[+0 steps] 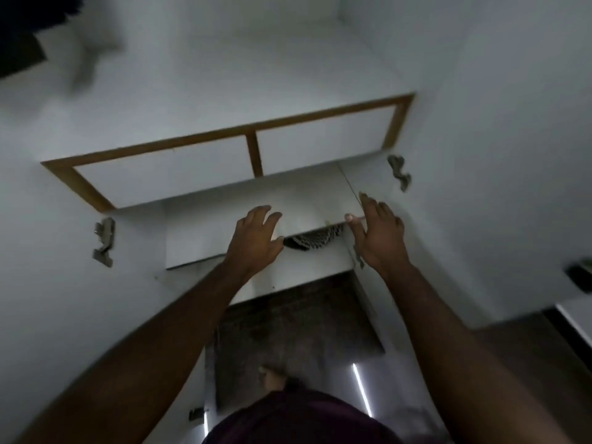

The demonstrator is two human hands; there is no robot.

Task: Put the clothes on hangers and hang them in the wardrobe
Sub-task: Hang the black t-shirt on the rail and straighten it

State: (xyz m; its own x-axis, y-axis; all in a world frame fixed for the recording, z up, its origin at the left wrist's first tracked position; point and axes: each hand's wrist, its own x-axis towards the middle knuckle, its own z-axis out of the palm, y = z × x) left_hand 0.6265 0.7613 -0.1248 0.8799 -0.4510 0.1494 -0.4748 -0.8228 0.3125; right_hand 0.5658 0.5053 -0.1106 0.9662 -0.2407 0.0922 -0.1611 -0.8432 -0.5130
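Grip: none; patterned garment [315, 240] lies crosswise.

both bare arms reach up and forward, well apart. the left hand [254, 237] has loosely curled fingers; the right hand [376, 233] spreads straight fingers, thumb out. neither holds anything.
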